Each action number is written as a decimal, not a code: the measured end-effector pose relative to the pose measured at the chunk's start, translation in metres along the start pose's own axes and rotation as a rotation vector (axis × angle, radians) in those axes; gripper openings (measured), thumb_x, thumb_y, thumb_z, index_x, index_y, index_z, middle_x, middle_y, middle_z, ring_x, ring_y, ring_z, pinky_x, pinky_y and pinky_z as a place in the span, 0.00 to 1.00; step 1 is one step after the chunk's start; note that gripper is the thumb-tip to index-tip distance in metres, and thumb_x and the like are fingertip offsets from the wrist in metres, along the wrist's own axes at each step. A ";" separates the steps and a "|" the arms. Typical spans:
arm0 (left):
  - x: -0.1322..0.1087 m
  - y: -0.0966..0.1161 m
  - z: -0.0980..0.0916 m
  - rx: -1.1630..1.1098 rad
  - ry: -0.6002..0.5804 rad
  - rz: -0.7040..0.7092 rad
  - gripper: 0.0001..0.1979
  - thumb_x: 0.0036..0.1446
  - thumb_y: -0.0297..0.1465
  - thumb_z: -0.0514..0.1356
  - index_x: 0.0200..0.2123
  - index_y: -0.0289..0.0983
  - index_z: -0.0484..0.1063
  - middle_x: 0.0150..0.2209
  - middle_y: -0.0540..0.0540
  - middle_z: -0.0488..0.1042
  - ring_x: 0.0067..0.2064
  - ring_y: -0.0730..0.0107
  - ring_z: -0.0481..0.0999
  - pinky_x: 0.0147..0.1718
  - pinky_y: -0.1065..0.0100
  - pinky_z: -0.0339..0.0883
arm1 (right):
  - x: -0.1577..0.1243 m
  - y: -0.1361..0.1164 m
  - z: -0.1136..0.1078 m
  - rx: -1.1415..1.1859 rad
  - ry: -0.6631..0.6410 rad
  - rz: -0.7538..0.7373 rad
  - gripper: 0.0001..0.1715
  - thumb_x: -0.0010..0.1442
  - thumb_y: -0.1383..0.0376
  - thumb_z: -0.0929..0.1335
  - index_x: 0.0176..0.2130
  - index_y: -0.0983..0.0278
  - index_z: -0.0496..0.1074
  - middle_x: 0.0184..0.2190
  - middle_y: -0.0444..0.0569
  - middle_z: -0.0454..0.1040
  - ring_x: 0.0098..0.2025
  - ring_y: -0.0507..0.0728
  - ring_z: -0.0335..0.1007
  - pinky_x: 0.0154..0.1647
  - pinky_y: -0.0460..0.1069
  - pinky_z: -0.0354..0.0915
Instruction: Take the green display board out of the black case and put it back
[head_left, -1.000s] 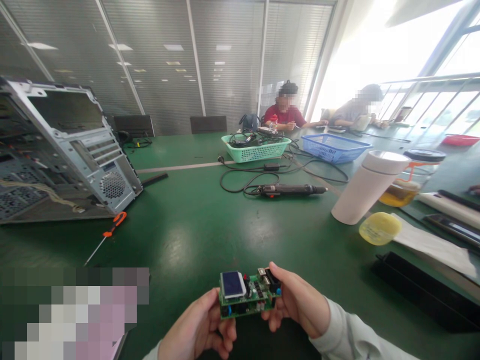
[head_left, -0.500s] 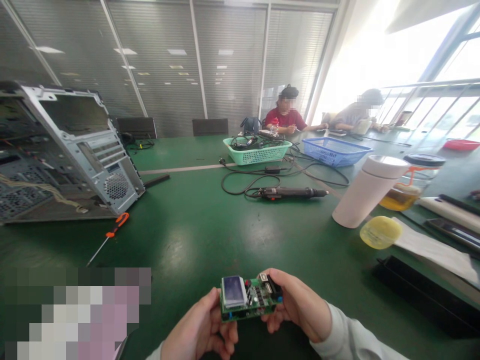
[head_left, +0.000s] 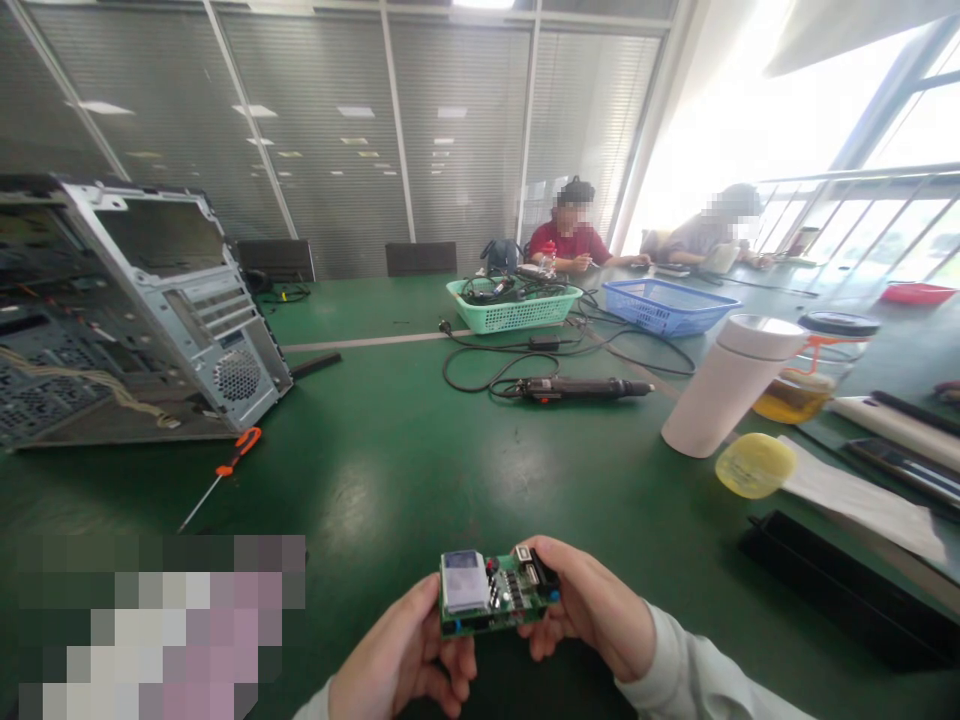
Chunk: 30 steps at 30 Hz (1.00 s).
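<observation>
Circuit board (head_left: pixel 499 596): held between both hands above the green table (head_left: pixel 420 480), at the bottom of the view; LCD (head_left: pixel 464 581) at its left end.
Left hand (head_left: pixel 401 650): grasping the board's left end from below.
Right hand (head_left: pixel 592 610): grasping the board's right end, thumb along its upper edge.
Nearby: screwdriver (head_left: pixel 227 467) beside computer case (head_left: pixel 161 310); electric screwdriver (head_left: pixel 577 388) ahead.

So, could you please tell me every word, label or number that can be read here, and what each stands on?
Nothing can be read with certainty.
Circuit board: markings too small to read.
Display: pale, nothing legible.
Yellow disc: faint printing, too blurred to read.
</observation>
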<state>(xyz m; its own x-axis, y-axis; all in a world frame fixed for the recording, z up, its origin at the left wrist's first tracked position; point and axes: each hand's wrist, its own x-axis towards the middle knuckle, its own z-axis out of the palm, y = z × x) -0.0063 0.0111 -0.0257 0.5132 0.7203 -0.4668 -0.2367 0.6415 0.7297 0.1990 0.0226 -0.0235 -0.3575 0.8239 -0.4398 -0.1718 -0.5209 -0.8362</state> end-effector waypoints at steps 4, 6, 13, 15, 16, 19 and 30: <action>0.003 -0.009 -0.003 -0.032 0.043 0.036 0.31 0.46 0.57 0.61 0.36 0.33 0.75 0.18 0.48 0.75 0.19 0.71 0.73 0.16 0.75 0.63 | 0.001 0.000 0.000 -0.006 0.002 0.004 0.38 0.43 0.35 0.66 0.36 0.65 0.63 0.17 0.45 0.72 0.16 0.53 0.69 0.17 0.44 0.60; 0.003 -0.010 -0.004 -0.028 0.047 0.035 0.30 0.48 0.57 0.61 0.36 0.34 0.75 0.18 0.48 0.76 0.19 0.70 0.73 0.16 0.75 0.63 | 0.001 0.000 0.001 -0.008 0.001 0.004 0.39 0.42 0.35 0.66 0.36 0.64 0.62 0.17 0.46 0.72 0.16 0.53 0.69 0.18 0.44 0.60; 0.006 -0.012 -0.007 -0.004 0.056 0.026 0.27 0.54 0.54 0.57 0.40 0.35 0.73 0.18 0.49 0.76 0.19 0.70 0.75 0.16 0.75 0.64 | 0.002 -0.001 0.002 -0.019 0.012 0.009 0.41 0.40 0.33 0.65 0.37 0.64 0.62 0.17 0.44 0.72 0.16 0.53 0.68 0.18 0.44 0.60; 0.006 -0.013 -0.008 -0.001 0.057 0.026 0.27 0.55 0.53 0.57 0.41 0.35 0.72 0.18 0.49 0.76 0.19 0.70 0.75 0.16 0.75 0.64 | 0.002 -0.001 0.002 -0.023 0.009 0.014 0.42 0.39 0.33 0.65 0.37 0.64 0.62 0.16 0.44 0.71 0.16 0.53 0.68 0.17 0.44 0.60; 0.006 -0.013 -0.008 0.001 0.056 0.026 0.27 0.55 0.53 0.57 0.41 0.35 0.72 0.18 0.49 0.76 0.19 0.70 0.75 0.16 0.75 0.64 | 0.002 0.000 0.002 -0.024 0.008 0.015 0.42 0.40 0.33 0.65 0.37 0.64 0.62 0.16 0.44 0.71 0.16 0.53 0.68 0.17 0.44 0.59; 0.006 -0.013 -0.008 0.003 0.056 0.026 0.28 0.54 0.54 0.57 0.42 0.34 0.72 0.18 0.49 0.76 0.19 0.70 0.75 0.16 0.75 0.64 | 0.001 0.000 0.001 -0.024 0.009 0.011 0.41 0.41 0.33 0.65 0.37 0.64 0.62 0.16 0.43 0.71 0.16 0.53 0.68 0.18 0.44 0.60; 0.007 -0.013 -0.006 0.008 0.057 0.029 0.26 0.54 0.54 0.57 0.38 0.36 0.71 0.17 0.50 0.75 0.18 0.70 0.74 0.15 0.75 0.62 | 0.004 0.003 -0.001 -0.009 0.008 0.009 0.39 0.42 0.34 0.65 0.36 0.64 0.63 0.17 0.44 0.71 0.17 0.53 0.69 0.18 0.45 0.60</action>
<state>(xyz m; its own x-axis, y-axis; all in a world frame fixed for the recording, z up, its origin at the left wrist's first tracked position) -0.0048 0.0093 -0.0411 0.4582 0.7525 -0.4731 -0.2442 0.6184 0.7470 0.1977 0.0241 -0.0277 -0.3520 0.8208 -0.4498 -0.1606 -0.5264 -0.8349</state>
